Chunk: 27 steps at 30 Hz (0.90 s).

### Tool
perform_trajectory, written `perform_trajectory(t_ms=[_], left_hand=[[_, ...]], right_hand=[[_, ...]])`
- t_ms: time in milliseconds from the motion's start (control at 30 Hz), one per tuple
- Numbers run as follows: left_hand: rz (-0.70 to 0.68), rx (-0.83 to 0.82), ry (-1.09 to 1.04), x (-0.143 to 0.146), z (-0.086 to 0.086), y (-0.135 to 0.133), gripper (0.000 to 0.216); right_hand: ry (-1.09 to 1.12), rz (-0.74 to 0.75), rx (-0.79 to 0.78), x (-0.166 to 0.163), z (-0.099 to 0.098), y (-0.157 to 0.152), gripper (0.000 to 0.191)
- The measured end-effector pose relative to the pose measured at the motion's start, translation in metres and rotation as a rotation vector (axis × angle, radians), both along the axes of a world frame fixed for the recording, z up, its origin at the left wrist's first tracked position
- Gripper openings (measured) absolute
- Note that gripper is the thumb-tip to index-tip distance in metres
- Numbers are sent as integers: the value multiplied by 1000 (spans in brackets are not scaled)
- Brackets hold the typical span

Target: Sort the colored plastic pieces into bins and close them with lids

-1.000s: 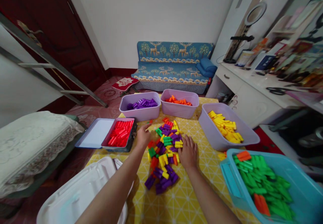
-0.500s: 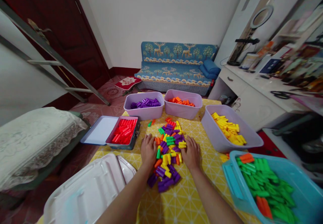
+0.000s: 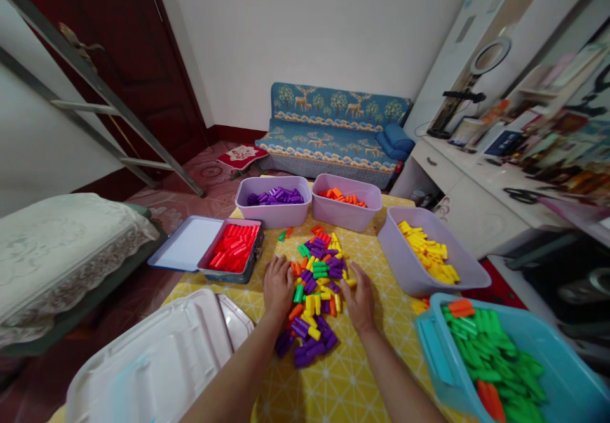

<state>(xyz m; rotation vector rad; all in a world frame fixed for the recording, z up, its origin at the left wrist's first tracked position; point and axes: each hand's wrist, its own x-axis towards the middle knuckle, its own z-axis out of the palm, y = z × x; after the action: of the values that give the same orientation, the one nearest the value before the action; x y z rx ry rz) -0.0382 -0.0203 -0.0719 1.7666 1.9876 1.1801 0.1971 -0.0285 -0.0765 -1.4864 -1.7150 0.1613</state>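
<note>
A heap of small plastic pegs (image 3: 317, 283) in purple, yellow, green, orange and red lies on the yellow patterned tablecloth (image 3: 333, 385). My left hand (image 3: 279, 285) rests palm down on the heap's left side, fingers touching the pegs. On the right side of the heap my right hand (image 3: 358, 297) lies with its fingers spread. Neither hand visibly holds a peg.
Around the heap stand a tin of red pegs (image 3: 232, 251), lilac tubs of purple pegs (image 3: 274, 201), orange pegs (image 3: 345, 202) and yellow pegs (image 3: 429, 251), and a blue bin of green pegs (image 3: 495, 359). A white lid (image 3: 157, 366) lies near left.
My left hand came back from the far left of the heap to its near left side. My right hand slid slightly toward me. Both now flank the heap.
</note>
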Motion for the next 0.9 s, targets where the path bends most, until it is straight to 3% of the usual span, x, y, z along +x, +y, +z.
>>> perform_trajectory(t_ms=[167,267,433,533,700,800,900], left_hand=[[-1,14,9,0,1,0,34],[-12,20,27,1,3,-1,35],[0,31,50,2,4,-2,34],[1,29,58,2,4,-2,34],[-15,16,94,1,4,-2,37],[-13,23,109,1,3,-1,37],[-16,38,112,0,0,0,35]], right_hand=[[-475,215,11,-16,25,-10,58],[-606,292,-2,-21,31,-13,54],[-558,315,50,-18,22,-9,48],[-425,245,85,-23,23,0,48],[-397,76,-135,-54,49,14,50],[-497,92,-219,-69,62,13,45],[-384,123,-226,-73,63,7,28]])
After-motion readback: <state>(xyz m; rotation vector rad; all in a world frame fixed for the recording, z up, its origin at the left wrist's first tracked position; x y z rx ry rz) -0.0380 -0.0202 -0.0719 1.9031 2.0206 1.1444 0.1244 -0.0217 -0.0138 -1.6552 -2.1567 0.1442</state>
